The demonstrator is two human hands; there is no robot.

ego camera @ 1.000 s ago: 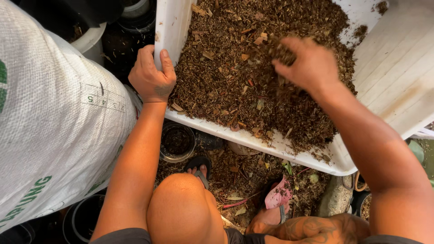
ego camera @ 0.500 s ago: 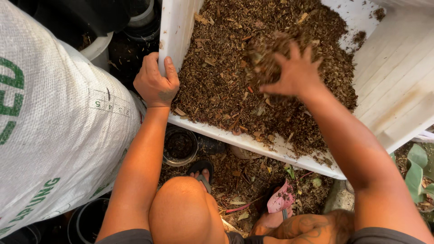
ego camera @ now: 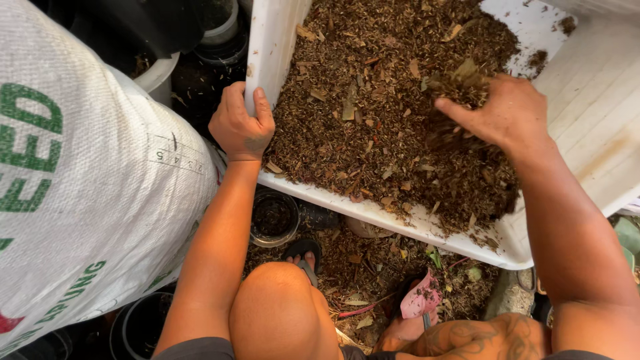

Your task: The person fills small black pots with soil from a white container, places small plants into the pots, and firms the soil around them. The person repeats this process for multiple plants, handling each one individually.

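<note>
A large white plastic tub (ego camera: 273, 40) lies tilted in front of me, filled with brown dry leaf litter and soil mix (ego camera: 360, 113). My left hand (ego camera: 239, 123) grips the tub's left rim near its corner. My right hand (ego camera: 503, 110) is inside the tub on the right, fingers spread and dug into the mix, with a clump of leaves and crumbs at its fingertips. My bare knees and sandalled feet show below the tub.
A big white woven sack (ego camera: 87, 200) with green print fills the left side. Dark pots (ego camera: 272, 217) and white buckets (ego camera: 220, 23) stand under and behind the tub. Spilled leaf litter (ego camera: 373, 267) covers the ground by my feet. White boards (ego camera: 600, 127) lie at the right.
My right hand has shifted a little to the right in the tub, raking through the mix and lifting a clump. My left hand stays on the rim.
</note>
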